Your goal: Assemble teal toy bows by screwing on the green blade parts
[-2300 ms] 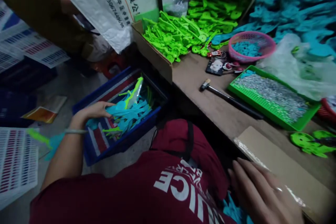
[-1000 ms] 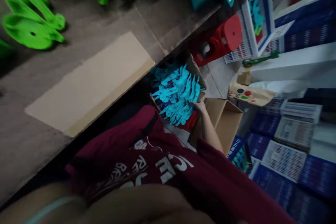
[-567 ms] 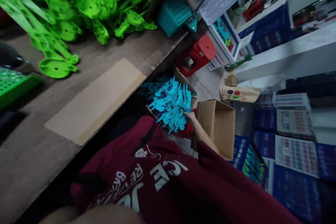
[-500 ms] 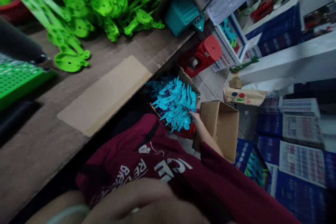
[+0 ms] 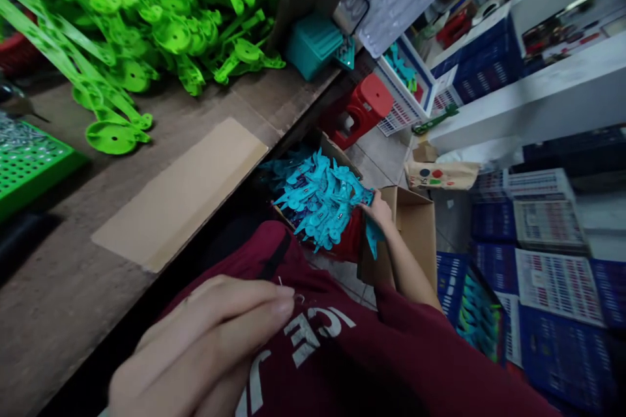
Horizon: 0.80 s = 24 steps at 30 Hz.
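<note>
My left hand (image 5: pixel 210 345) is close to the camera, in front of the maroon shirt, with thumb and fingers pinched together. A small thin wire piece (image 5: pixel 299 298) pokes out at its fingertips; its exact kind is too small to tell. Lower down, my right hand (image 5: pixel 380 210) is closed on a turquoise plastic part (image 5: pixel 374 239), which hangs below the fingers. That hand is at the right side of a heap of similar turquoise parts (image 5: pixel 317 199), heaped in a box beside the bench.
Bright green plastic parts (image 5: pixel 176 32) are piled on the bench (image 5: pixel 53 313), near a flat cardboard piece (image 5: pixel 180 195) and a green perforated tray (image 5: pixel 44 169). An open cardboard box (image 5: pixel 415 228) stands right of the heap. Red stool (image 5: pixel 362 107) and blue crates (image 5: pixel 562 352) are on the floor.
My right hand has drawn a turquoise part off the heap, moving slightly right. My left hand has risen further into view, its pinched fingertips now showing.
</note>
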{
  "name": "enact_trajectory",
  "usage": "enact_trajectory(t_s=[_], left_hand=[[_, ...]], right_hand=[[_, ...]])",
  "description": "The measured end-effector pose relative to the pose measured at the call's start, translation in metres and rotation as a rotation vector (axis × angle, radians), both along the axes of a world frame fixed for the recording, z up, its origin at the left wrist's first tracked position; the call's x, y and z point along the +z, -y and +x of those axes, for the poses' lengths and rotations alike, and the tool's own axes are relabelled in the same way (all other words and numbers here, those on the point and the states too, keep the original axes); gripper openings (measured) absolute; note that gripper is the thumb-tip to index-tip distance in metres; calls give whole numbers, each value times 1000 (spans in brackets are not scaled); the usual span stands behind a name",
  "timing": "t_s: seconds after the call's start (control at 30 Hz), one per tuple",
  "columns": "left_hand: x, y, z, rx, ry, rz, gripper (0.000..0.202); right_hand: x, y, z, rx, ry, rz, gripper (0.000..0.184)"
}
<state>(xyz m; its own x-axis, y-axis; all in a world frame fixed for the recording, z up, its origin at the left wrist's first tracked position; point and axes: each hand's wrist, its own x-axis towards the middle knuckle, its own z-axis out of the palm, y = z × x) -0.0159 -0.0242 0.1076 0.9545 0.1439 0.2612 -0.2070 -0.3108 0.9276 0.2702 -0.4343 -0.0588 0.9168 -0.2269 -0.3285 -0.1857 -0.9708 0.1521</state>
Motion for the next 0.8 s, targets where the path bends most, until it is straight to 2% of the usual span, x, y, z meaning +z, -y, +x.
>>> enact_trajectory(t_s=[0.1, 0.2, 0.27, 0.37, 0.53, 0.67, 0.8], left_hand=[[4, 2, 23, -61, -34, 19, 38], [-9, 4, 29, -108, -82, 35, 38], [-20, 7, 31, -117, -76, 32, 36], [-33, 14, 36, -141, -63, 6, 34], [-43, 24, 43, -167, -84, -18, 30], [-51, 28, 43, -174, -125, -15, 28], [-60, 36, 45, -214, -166, -4, 25]], right_hand=[[6, 10, 5, 57, 33, 17, 94], [9, 22, 9, 86, 14, 102, 95], [7, 29, 10, 88, -15, 190, 75], [-5, 32, 8, 48, -38, 311, 40], [-34, 23, -6, -90, -15, 417, 37], [-43, 17, -17, -135, 14, 413, 37], [-29, 24, -17, -118, 59, 300, 37]])
